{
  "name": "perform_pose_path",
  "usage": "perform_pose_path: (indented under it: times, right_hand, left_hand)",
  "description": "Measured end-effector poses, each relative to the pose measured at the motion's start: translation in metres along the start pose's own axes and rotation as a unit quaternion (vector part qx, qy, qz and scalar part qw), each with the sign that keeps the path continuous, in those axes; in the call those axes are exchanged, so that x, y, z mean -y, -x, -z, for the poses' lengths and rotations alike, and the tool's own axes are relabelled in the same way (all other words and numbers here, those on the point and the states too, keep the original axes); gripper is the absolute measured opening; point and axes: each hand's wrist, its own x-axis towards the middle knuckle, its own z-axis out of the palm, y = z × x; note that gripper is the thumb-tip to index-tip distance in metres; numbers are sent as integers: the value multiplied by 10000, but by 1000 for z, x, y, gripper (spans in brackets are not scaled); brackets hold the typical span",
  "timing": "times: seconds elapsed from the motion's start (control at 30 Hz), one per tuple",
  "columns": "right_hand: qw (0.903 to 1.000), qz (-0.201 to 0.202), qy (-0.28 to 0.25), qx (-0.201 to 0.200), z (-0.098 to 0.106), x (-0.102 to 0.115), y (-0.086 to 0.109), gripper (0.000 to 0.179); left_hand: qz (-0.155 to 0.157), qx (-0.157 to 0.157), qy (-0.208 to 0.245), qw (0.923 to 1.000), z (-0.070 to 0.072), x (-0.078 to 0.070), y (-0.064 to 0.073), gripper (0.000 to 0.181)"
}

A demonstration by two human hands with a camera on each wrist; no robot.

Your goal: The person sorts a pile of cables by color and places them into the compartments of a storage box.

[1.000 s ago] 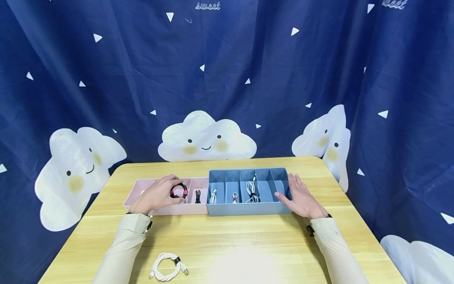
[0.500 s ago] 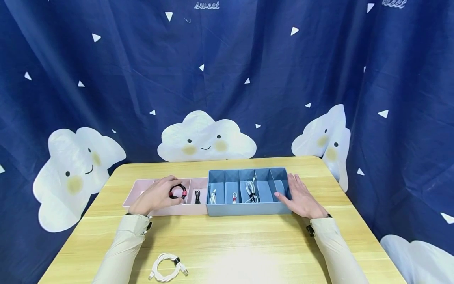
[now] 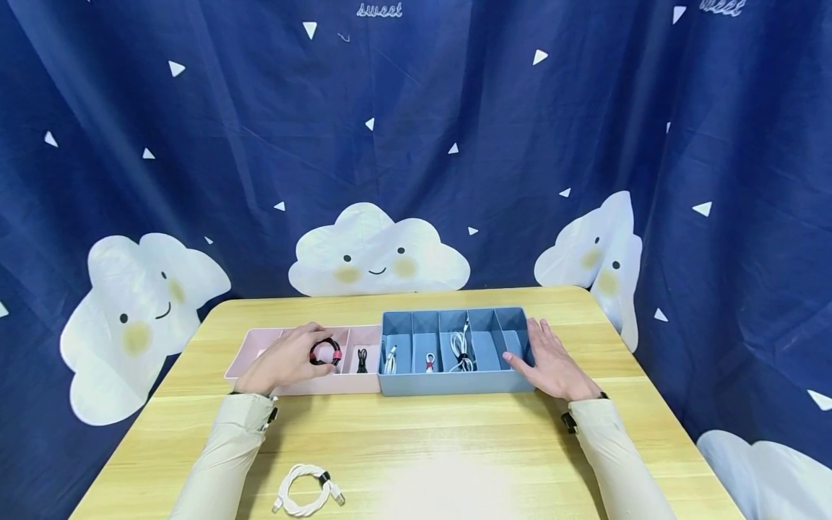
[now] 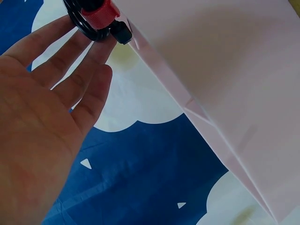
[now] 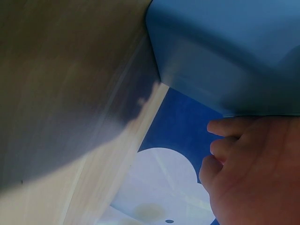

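My left hand (image 3: 286, 359) reaches over the pink divided box (image 3: 260, 338) and holds a coiled black cable (image 3: 326, 352) with a red tie between thumb and fingers. In the left wrist view the coil with its red tie (image 4: 101, 18) lies against the fingertips, beside the pink wall; the thumb is out of sight there. Against the right end of the blue divided box (image 3: 455, 383) rests my right hand (image 3: 555, 365), its fingers extended along the outside and the thumb at the rim. The right wrist view shows this hand (image 5: 258, 164) touching the blue wall (image 5: 201, 70).
Both boxes stand end to end on the wooden table (image 3: 416, 426). A small black cable (image 3: 362, 360) lies in the pink box. White cables (image 3: 462, 350) sit in blue compartments. A coiled white cable (image 3: 302, 491) lies near the front edge. A blue curtain (image 3: 416, 159) hangs behind.
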Motion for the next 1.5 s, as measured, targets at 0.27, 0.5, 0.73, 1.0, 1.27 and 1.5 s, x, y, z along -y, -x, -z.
perform_pose_path:
  times: [0.27, 0.5, 0.73, 1.0, 1.27, 1.5]
  right_hand:
    - [10000, 13, -5, 1, 1, 1, 0, 103]
    - [10000, 16, 10, 14, 1, 1, 0, 104]
    - [10000, 32, 13, 1, 1, 1, 1, 103]
    - [10000, 34, 5, 4, 1, 1, 0, 103]
    - [10000, 46, -28, -48, 1, 0, 1, 102]
    - [10000, 47, -52, -20, 0, 1, 1, 104]
  left_hand:
    - [15, -1, -38, 10000, -1, 1, 0, 68]
    - [-1, -33, -44, 10000, -2, 1, 0, 69]
    - [-11, -44, -3, 10000, -3, 1, -2, 65]
    - [-147, -47, -98, 9998, -2, -1, -2, 62]
    - [-330, -150, -199, 9991, -3, -1, -2, 61]
    - [-401, -320, -135, 9986, -8, 1, 0, 59]
